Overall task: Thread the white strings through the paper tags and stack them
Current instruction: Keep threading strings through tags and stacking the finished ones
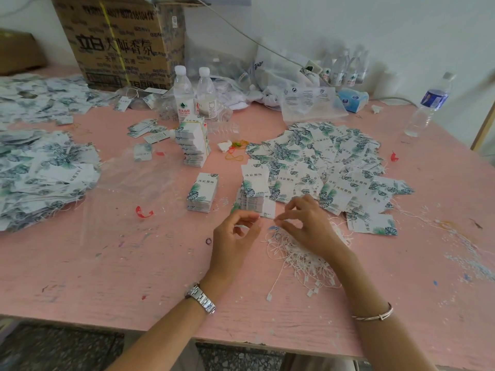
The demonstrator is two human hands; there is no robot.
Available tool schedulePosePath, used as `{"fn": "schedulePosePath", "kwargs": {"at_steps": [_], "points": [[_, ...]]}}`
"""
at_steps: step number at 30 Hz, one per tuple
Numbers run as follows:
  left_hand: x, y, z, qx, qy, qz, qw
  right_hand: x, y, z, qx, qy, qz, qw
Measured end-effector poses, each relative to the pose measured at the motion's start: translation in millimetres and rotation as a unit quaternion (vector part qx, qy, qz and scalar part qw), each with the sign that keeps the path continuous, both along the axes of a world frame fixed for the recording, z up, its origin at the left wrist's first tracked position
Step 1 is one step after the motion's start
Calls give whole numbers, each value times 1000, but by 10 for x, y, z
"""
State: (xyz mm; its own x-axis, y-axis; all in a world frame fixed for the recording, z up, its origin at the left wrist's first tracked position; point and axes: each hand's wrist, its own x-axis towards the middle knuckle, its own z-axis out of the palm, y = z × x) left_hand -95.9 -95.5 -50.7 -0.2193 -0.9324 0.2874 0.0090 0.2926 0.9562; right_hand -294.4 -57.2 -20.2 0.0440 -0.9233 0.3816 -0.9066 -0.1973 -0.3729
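My left hand (235, 231) and my right hand (308, 226) hover close together over the pink table (134, 263), each pinching an end of a thin white string (267, 220) between thumb and forefinger. A tangled heap of white strings (300, 261) lies under my right wrist. Just beyond my fingers stands a short stack of leaf-printed paper tags (253, 198). A second neat stack of tags (202, 192) sits to its left. A wide loose pile of tags (329, 162) spreads to the right behind my hands.
A tall banded bundle of tags (194, 143) stands mid-table, with two water bottles (194, 95) and a cardboard box (120, 41) behind it. Heaps of strung tags (45, 172) fill the left side. A clear plastic bag (128, 183), red scraps and rubber bands lie around.
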Motion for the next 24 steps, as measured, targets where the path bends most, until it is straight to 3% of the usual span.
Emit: {"fn": "schedulePosePath", "kwargs": {"at_steps": [14, 19, 24], "points": [[-5, 12, -5, -22, -59, -6, 998, 239, -35, -44, 4, 96, 49, 994], [-21, -14, -30, -37, -107, -14, 993, 228, -15, -43, -40, 12, 61, 997], [-13, -19, -38, -54, -107, -51, 991, 233, -29, -29, -58, -158, 66, 983]]}}
